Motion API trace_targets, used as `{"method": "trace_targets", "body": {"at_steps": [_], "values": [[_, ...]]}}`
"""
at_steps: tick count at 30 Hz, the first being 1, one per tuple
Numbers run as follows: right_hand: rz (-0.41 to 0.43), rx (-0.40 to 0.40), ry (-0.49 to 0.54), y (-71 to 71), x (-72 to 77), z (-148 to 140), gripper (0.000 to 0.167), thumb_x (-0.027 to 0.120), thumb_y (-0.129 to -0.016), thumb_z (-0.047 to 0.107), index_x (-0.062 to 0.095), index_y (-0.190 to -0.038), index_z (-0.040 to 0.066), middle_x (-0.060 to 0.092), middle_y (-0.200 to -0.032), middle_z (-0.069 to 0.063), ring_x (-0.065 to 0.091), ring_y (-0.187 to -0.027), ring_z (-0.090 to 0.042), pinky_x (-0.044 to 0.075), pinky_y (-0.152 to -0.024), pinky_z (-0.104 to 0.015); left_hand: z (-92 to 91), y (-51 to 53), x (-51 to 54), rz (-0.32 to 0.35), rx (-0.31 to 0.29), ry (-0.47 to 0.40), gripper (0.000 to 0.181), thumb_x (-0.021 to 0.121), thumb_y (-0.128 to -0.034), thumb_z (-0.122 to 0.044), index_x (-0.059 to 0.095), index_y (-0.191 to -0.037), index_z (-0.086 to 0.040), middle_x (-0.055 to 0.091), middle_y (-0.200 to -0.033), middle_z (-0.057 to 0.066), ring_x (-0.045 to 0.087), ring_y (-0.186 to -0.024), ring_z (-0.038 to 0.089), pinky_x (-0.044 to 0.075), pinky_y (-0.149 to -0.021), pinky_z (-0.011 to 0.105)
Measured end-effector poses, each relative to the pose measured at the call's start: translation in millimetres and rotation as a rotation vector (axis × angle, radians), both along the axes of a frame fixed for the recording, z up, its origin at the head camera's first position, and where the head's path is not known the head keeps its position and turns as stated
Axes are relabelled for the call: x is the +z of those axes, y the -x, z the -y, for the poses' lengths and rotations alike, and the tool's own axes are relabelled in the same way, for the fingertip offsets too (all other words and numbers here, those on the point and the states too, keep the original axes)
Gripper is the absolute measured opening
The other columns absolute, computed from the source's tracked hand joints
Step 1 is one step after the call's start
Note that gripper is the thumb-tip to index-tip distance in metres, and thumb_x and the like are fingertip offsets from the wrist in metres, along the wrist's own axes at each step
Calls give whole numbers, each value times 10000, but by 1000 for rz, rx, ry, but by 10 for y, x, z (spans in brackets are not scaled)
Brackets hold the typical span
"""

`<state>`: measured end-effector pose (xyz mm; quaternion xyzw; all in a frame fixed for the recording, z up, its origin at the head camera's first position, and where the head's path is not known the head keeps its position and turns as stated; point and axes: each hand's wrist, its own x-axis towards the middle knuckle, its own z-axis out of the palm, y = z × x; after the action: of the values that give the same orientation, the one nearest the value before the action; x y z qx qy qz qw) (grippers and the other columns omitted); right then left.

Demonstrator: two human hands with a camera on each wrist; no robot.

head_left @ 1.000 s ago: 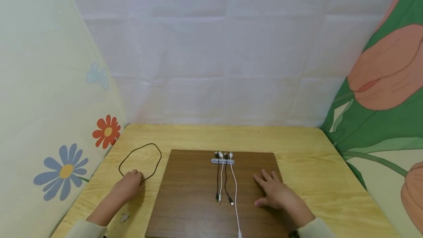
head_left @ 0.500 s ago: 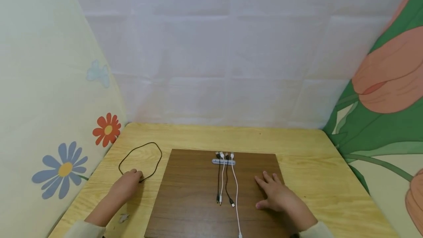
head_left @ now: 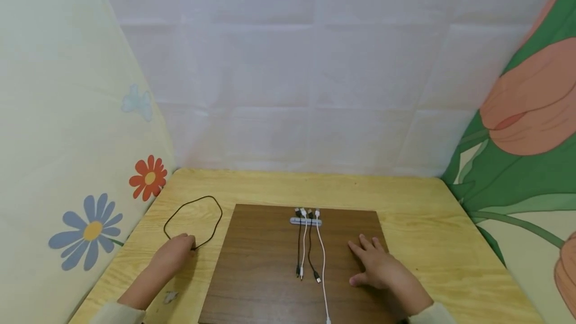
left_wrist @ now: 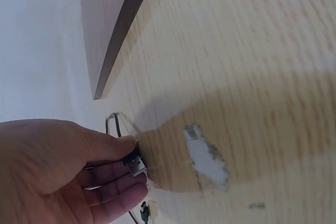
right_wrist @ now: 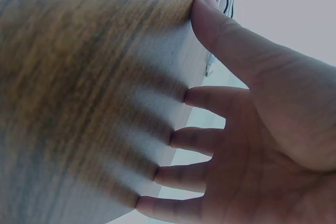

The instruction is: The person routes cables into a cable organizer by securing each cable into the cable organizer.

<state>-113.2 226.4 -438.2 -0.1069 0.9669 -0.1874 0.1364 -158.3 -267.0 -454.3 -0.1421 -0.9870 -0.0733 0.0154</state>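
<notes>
On the left of the table my left hand (head_left: 173,254) pinches the USB plug (left_wrist: 136,165) of a black USB cable (head_left: 216,224) between thumb and fingers. The cable lies in a loose loop beyond the hand, and its small other connector (left_wrist: 145,211) shows beside the fingers in the left wrist view. My right hand (head_left: 380,266) rests with spread fingertips on the right part of a brown wooden board (head_left: 252,264). Near the board's far edge a grey cable holder (head_left: 294,220) keeps several black and white cables in a row, their plugs past it and their tails toward me.
The board lies on a yellow wood-grain table (head_left: 405,191). A pale worn patch (head_left: 170,296) marks the table near my left wrist. A white cloth (head_left: 288,89) closes off the back, with flower-printed cloths at both sides.
The view has shifted slightly. My left hand keeps its pinch on the black USB cable's plug at the same spot, and my right hand stays on the board.
</notes>
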Motion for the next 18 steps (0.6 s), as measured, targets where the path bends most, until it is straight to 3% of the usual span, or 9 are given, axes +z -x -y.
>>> {"method": "trace_targets", "body": {"at_steps": [8, 18], "values": [[12, -4, -11, -16, 21, 0, 947, 851, -755, 425, 447, -1499, 0, 262, -1558, -377, 159, -1392, -678, 243, -1015, -818, -25, 4, 16, -24, -4, -60, 159, 723, -874, 7, 586, -856, -71, 630, -769, 34, 581, -704, 156, 498, -622, 354], [9, 5, -14, -3, -2, -5, 946, 844, -764, 433, 440, -1502, -1, 249, -1559, -381, 158, -1387, -682, 238, -1024, -812, -98, -6, 255, -17, -6, -108, 59, 671, -866, -3, 634, -881, -47, 605, -750, 15, 491, -654, 128, 466, -603, 342]]}}
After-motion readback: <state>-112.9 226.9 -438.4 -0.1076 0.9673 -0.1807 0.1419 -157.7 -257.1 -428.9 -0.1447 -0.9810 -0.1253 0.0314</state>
